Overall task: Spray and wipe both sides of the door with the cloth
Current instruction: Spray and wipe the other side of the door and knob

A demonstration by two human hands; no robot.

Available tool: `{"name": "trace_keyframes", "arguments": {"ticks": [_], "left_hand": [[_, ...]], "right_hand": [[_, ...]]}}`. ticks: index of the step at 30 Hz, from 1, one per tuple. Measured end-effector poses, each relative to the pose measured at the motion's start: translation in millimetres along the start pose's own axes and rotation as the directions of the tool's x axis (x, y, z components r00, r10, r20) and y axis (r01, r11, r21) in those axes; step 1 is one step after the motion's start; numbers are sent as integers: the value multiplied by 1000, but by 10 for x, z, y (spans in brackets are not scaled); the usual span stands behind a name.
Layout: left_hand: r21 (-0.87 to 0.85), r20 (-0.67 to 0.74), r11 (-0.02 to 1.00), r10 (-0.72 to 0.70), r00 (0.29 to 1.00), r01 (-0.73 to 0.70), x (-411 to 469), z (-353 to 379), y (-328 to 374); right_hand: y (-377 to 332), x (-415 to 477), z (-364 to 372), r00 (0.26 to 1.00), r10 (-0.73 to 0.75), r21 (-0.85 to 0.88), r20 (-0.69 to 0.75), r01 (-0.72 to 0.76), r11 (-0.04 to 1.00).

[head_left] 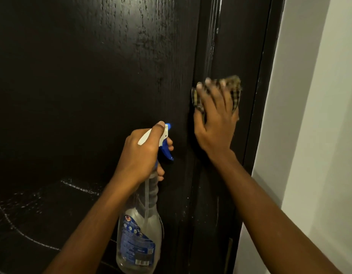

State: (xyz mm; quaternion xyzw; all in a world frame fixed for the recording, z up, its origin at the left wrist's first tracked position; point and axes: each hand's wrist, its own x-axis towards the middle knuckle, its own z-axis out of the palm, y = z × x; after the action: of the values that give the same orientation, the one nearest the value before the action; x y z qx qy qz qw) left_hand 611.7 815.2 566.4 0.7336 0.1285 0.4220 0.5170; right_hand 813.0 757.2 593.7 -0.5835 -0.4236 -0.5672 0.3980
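Note:
A black wood-grain door [82,76] fills most of the head view. My left hand [145,153] grips the neck of a clear spray bottle [139,230] with a blue and white trigger head, nozzle facing the door. My right hand [214,119] presses a checked brown cloth [233,89] flat against the door's right edge, beside the black frame [256,115]. Fingers are spread over the cloth. Wet streaks and droplets show on the lower left of the door.
A white wall [313,135] runs along the right of the frame. A dark hinge or plate [229,252] sits low on the frame. White scuffs mark the frame's edges.

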Motion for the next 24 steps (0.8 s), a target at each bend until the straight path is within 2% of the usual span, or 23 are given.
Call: {"name": "trace_keyframes", "arguments": {"ticks": [3, 7, 11, 18, 21, 24], "left_hand": [[3, 9, 1000, -3, 1000, 3, -10, -45, -12], [14, 10, 1000, -2, 1000, 1, 23, -38, 40], [14, 26, 1000, 5, 1000, -6, 109, 0, 135], [-51, 47, 998, 43, 998, -41, 215, 110, 240], [-69, 56, 996, 60, 997, -56, 222, 147, 242], [-66, 58, 996, 56, 997, -52, 196, 163, 187]], "right_hand": [[71, -709, -10, 999, -37, 14, 35, 36, 999], [166, -1227, -76, 973, -136, -96, 187, 155, 983], [165, -753, -84, 968, -147, -163, 204, 182, 970], [120, 801, -42, 998, -43, -124, 46, 49, 991], [97, 851, -12, 1000, -13, -124, -12, 11, 992], [166, 461, -24, 998, -56, -119, -1, 55, 991]]}}
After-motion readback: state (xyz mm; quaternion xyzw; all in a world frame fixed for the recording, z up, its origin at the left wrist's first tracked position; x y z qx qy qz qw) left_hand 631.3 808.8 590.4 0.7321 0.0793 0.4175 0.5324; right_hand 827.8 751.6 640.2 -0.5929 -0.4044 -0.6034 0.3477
